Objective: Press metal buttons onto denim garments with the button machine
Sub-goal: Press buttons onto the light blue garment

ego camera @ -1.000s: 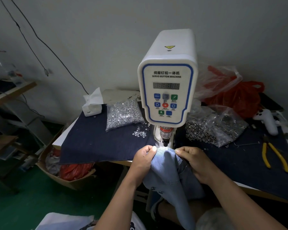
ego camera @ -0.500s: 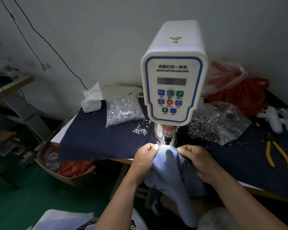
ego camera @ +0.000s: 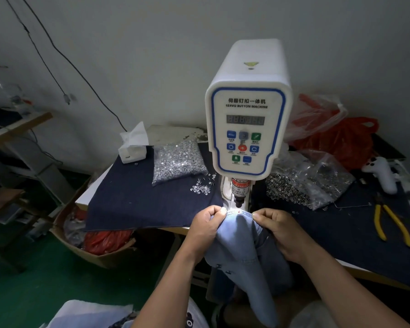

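Observation:
A white servo button machine (ego camera: 247, 110) with a blue-trimmed control panel stands at the table's front edge. Its dark punch (ego camera: 239, 200) hangs just above a light blue denim garment (ego camera: 240, 242). My left hand (ego camera: 207, 224) pinches the garment's top edge on the left of the punch. My right hand (ego camera: 278, 229) pinches the same edge on the right. The cloth between my hands lies stretched under the punch, and the rest hangs below the table. A small red mark shows on the edge under the punch.
A clear bag of silver button parts (ego camera: 176, 159) and loose pieces (ego camera: 202, 185) lie left of the machine on dark denim (ego camera: 133, 200). More bagged metal parts (ego camera: 305, 183), yellow pliers (ego camera: 392, 223), red bags and a tissue box (ego camera: 133, 145) surround it. A cardboard box (ego camera: 97, 242) sits on the floor.
The view has shifted slightly. Both hands keep pinching the garment's edge under the punch, now held a little closer to the machine's post.

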